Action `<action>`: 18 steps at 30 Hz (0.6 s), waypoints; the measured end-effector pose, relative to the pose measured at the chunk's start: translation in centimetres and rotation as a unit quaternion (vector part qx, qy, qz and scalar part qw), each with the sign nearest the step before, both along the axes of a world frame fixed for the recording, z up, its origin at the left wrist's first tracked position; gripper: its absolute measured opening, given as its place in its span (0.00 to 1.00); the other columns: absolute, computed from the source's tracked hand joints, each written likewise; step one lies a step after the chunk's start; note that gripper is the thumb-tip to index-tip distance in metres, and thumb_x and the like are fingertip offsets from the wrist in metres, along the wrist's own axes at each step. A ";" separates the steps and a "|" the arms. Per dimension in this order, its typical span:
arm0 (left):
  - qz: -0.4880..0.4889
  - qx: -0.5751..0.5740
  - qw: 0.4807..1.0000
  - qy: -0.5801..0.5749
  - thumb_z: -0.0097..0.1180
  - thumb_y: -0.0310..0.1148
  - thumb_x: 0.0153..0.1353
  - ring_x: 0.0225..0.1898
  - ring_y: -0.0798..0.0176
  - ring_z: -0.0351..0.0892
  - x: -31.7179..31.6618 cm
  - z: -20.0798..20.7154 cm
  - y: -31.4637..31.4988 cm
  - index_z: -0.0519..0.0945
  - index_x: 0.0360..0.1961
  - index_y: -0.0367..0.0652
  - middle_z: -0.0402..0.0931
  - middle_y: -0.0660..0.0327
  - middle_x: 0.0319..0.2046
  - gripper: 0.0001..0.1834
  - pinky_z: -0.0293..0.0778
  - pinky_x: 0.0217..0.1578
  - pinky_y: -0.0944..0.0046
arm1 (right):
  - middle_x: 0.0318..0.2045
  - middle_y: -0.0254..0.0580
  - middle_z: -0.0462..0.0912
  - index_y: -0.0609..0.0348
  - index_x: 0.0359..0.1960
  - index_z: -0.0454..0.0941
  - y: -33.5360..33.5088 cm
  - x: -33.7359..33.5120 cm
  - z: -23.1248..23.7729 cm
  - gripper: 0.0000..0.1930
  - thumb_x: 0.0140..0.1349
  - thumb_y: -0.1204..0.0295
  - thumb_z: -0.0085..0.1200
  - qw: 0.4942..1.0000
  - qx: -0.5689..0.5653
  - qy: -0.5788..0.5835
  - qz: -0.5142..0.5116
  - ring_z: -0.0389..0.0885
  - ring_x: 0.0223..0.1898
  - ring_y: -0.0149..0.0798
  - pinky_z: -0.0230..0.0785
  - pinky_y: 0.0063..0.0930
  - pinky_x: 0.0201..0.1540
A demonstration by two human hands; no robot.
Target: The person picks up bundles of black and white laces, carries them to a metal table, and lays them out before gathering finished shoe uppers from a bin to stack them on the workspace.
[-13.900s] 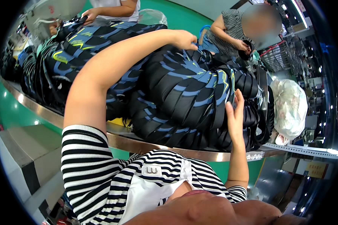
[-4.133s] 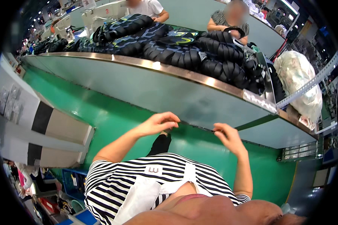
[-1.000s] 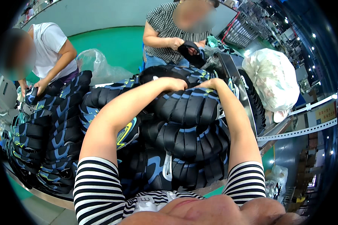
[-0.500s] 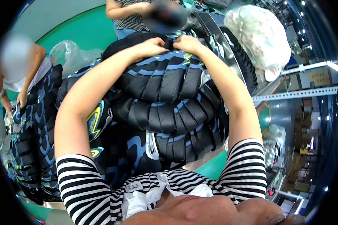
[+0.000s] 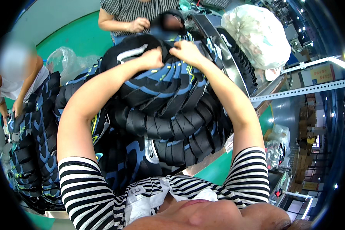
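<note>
Low in the frame, striped sleeves lead up to both forearms stretched over a heap of black-and-blue padded pieces (image 5: 168, 115) covering the tabletop (image 5: 234, 73). At upper centre the left hand (image 5: 152, 58) and right hand (image 5: 188, 51) both pinch the top piece's edge. Beyond, upper right, a translucent bag (image 5: 257, 32) bulges with contents too blurred to identify; a co-worker's hand (image 5: 138, 25) is partly cut off.

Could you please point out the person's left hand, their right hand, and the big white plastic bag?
left hand (image 5: 151, 58), head view, on the back of the hand.
right hand (image 5: 188, 51), head view, on the knuckles.
white plastic bag (image 5: 258, 34), head view, on its bulging middle.
</note>
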State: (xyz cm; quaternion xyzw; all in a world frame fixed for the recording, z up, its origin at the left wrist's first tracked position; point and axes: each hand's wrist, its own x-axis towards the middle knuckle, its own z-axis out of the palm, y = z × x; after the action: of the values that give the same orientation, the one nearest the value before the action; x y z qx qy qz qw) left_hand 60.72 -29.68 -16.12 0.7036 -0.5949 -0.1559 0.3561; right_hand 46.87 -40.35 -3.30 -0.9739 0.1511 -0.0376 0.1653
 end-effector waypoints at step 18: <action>-0.055 -0.005 0.861 0.506 0.61 0.46 0.59 0.53 0.68 0.72 -4.6 10.9 7.2 0.69 0.61 0.40 0.73 0.61 0.53 0.33 0.67 0.55 0.68 | 0.47 0.52 0.81 0.58 0.59 0.73 1.9 -5.4 3.5 0.27 0.63 0.56 0.53 0.980 0.178 -0.062 0.062 0.79 0.47 0.45 0.68 0.34 0.53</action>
State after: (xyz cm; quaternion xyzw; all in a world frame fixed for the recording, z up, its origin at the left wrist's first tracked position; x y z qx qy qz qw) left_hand 56.12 -22.48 -5.20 0.4919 -0.3715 -0.5068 0.6027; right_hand 41.51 -38.41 0.16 -0.9321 0.0837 -0.0600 0.3473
